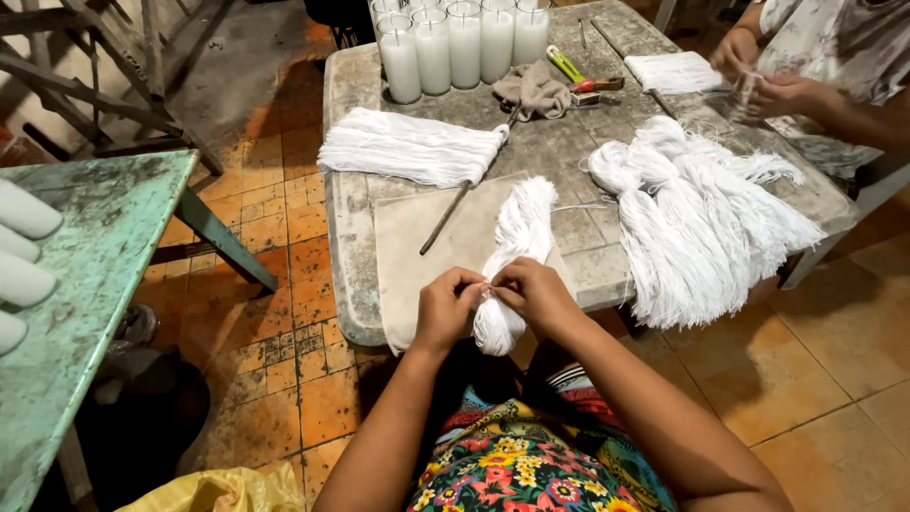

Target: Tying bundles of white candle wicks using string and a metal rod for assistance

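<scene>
The left hand (445,308) and the right hand (533,294) meet at the near edge of the worn grey stone tabletop (569,152), fingertips of both pressed together and pinching the same spot on a long bundle of white cotton string (519,237). The bundle lies lengthwise toward the person — its far end resting on a beige cloth mat (417,237) spread over the tabletop, its near end hanging just past the edge below the hands. Whether a single strand is held between the fingers cannot be told.

A thin dark rod (445,218) lies slantwise across the mat, just left of the bundle. Behind it sits a flat fan of white cut strings (408,147), and to the right a large heap of white string skeins (701,209) spills over the tabletop's right edge. At the far side stand tall glass candles filled with white wax (464,43) in a tight group, with a crumpled grey rag (536,87) and a green-handled tool (566,64) just beside them.

At the top right another person's hands (758,81) work at white strings near a small neat stack of white strings (675,71).

To the left, well apart, a chipped turquoise table (85,275) carries white wax cylinders (24,256) at its edge. The floor is orange tile (834,341).
</scene>
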